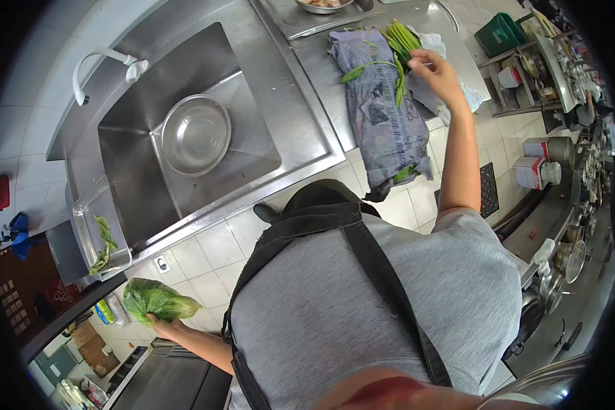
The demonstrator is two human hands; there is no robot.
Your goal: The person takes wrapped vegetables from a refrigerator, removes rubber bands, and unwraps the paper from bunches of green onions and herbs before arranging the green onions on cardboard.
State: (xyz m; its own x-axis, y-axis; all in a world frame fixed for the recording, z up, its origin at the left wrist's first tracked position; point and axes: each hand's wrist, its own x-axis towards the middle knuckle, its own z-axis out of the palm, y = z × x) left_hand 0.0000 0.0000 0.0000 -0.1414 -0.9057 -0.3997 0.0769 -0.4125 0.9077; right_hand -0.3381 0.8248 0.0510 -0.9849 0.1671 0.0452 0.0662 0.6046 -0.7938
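A leafy green head of lettuce or cabbage (158,301) is in my left hand (162,326), held out at the lower left, with my fingers against its lower side. At the upper right, my right hand (432,70) has its fingers apart and loosely bent, beside a bunch of green stems (402,39). Those stems lie at the top of a greyish-purple printed plastic bag (383,113) on the steel counter (324,65). A long leafy sprig (398,85) rests across the bag, whose lower end hangs over the counter edge.
A steel sink (133,160) with a round metal bowl (197,135) and a white faucet (109,58) is at the left. A clear tray (121,239) holds green leaves (104,244). A green crate (500,35), metal shelf and cookware stand at the right.
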